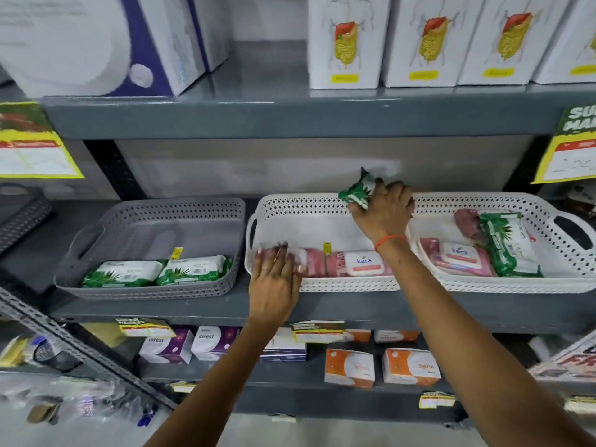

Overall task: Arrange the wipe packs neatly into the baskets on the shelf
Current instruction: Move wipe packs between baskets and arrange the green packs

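Right hand (382,209): I see it closed around a green wipe pack (356,188), crumpled in my grip, above the back rim of the middle white basket (290,204).
Left hand (274,279): fingers spread flat, pressing a pink pack (314,261) at that basket's front left.
Middle basket row: pink packs along the front wall, one with a white "kara" flap (364,262).
Grey basket (154,227), left of it: two green-and-white packs at the front.
Right white basket (516,285): pink packs and one green pack, jumbled.
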A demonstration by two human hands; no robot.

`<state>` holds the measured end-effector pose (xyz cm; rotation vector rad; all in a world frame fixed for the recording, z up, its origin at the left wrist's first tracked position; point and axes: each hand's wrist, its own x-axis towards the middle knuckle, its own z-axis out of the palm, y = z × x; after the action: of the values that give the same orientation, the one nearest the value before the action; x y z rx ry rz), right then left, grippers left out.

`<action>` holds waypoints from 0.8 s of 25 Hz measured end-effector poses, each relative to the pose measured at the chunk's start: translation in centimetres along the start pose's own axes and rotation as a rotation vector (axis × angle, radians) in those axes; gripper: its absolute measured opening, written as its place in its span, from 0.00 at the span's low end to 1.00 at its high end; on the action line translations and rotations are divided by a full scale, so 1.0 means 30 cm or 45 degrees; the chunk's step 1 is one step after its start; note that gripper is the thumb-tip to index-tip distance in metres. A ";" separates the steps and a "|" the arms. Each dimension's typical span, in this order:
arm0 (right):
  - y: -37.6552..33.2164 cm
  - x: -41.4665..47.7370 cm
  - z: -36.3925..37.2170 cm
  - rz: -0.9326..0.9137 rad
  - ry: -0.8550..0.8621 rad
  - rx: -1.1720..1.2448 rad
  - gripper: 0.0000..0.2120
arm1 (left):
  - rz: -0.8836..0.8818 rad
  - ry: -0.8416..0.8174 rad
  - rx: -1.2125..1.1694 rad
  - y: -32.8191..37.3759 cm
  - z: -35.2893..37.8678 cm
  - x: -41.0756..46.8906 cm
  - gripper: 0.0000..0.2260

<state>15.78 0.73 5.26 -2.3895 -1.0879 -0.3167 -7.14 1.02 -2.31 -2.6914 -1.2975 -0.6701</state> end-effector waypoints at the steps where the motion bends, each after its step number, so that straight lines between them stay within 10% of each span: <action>1: -0.077 -0.022 0.013 -0.040 -0.031 0.039 0.34 | -0.044 0.005 0.038 -0.063 -0.012 -0.012 0.23; 12: -0.752 -0.240 0.217 -0.596 -0.278 0.124 0.35 | -0.628 0.126 0.033 -0.689 -0.138 -0.175 0.30; 20: -1.136 -0.325 0.449 -1.009 -0.665 0.056 0.35 | -0.637 0.128 0.007 -0.803 -0.158 -0.220 0.31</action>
<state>-16.26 20.63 1.43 -1.9318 -2.2357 0.0940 -30.75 10.41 -3.58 -2.2943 -1.9560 -0.8250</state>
